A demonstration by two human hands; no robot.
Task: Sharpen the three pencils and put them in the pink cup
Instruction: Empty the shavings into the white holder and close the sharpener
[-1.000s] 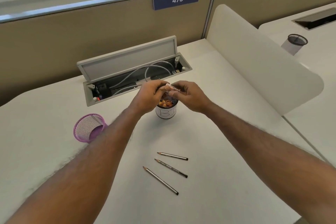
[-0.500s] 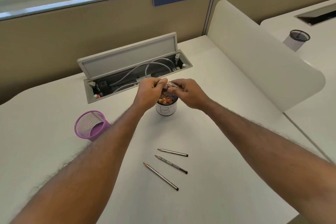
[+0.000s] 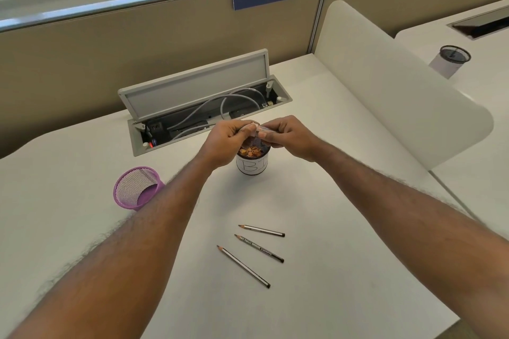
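Our left hand, right hand both pinch small clear piece, frame centre. Three pencils, lower centre: we judge light, stiff, tips brittle; grip mid-shaft.

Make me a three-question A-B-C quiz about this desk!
1. Where is the pink cup? A. Left of the white cup. B. In a hand. C. On the far desk.
2. How many pencils lie on the desk? A. Two. B. Three. C. Five.
3. What are the left hand and right hand doing? A. Lying flat. B. Lifting a pencil. C. Holding a small clear thing together.
Answers: 1 A, it stands to that cup's left; 2 B, three lie side by side; 3 C, both pinch it over the white cup.
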